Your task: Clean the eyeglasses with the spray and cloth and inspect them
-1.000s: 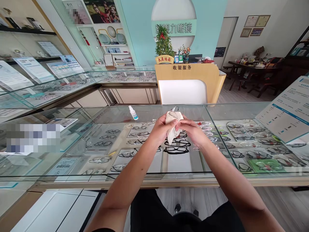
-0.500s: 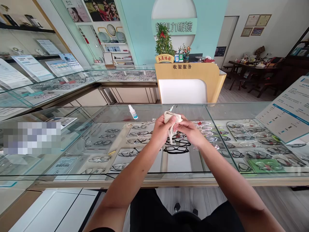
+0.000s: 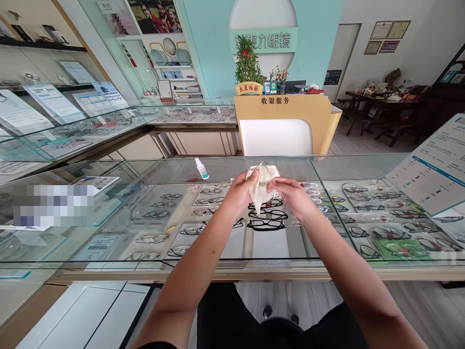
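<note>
A cream cleaning cloth [image 3: 260, 193] hangs loosely between my hands above the glass counter. Thin wire parts of a pair of eyeglasses [image 3: 262, 164] show at its upper edge; the rest is covered by the cloth. My left hand [image 3: 238, 193] grips the cloth, thumb lying on top of it. From the other side, my right hand [image 3: 292, 195] pinches the cloth's right edge with curled fingers. Beyond my left hand, a white spray bottle [image 3: 202, 168] with a blue label stands on the glass. Dark-framed glasses [image 3: 266, 225] lie inside the case below my hands.
The glass display counter [image 3: 218, 264] runs across in front of me, with several rows of spectacles inside. A printed sign [image 3: 432, 165] leans at the right, and papers lie at the left. Across the aisle stands a wooden cashier desk [image 3: 286, 109] with a plant.
The cloth was bunched up and is now spread wider, hanging flatter. My right hand has shifted slightly right, its fingers lifted higher on the cloth. The spray bottle stays put.
</note>
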The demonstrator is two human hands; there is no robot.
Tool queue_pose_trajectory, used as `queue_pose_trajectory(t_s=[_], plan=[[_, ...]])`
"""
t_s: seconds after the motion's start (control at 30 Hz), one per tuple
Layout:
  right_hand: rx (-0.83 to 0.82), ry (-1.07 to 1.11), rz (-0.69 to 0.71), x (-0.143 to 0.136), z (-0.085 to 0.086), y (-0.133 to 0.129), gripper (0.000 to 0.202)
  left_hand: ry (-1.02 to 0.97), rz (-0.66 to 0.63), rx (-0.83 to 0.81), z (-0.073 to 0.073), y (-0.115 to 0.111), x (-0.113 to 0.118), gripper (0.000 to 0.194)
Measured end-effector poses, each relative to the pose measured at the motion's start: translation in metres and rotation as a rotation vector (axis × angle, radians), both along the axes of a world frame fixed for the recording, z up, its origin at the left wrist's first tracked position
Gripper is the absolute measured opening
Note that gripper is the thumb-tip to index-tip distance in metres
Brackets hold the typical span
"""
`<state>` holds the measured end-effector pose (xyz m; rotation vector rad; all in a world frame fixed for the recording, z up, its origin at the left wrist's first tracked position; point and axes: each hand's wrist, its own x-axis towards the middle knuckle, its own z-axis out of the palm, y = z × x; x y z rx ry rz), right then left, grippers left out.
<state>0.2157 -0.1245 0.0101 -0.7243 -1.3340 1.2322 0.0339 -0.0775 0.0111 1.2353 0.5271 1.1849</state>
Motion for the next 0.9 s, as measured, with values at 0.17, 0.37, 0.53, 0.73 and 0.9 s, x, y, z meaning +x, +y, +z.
queue_pose_trajectory(t_s=[0.17, 0.37, 0.53, 0.73, 0.9], plan=[[-0.062, 0.089, 0.067, 0.002, 0.002, 0.002, 0.031, 0.059, -0.15, 0.08, 0.003, -0.002, -0.005, 0.054], [0.029, 0.033, 0.031, -0.006, -0.005, 0.003, 0.044, 0.002, -0.012, 0.164, 0.002, -0.01, 0.008, 0.052], [0.131, -0.077, 0.029, -0.016, -0.01, -0.001, 0.05, -0.026, 0.175, 0.184, 0.0, -0.016, 0.015, 0.061], [0.121, -0.068, -0.005, -0.018, -0.011, -0.002, 0.046, -0.074, 0.278, 0.026, -0.006, -0.009, 0.017, 0.071], [0.071, 0.089, -0.048, -0.005, -0.004, 0.002, 0.042, -0.186, 0.17, -0.106, -0.006, 0.001, 0.014, 0.058]])
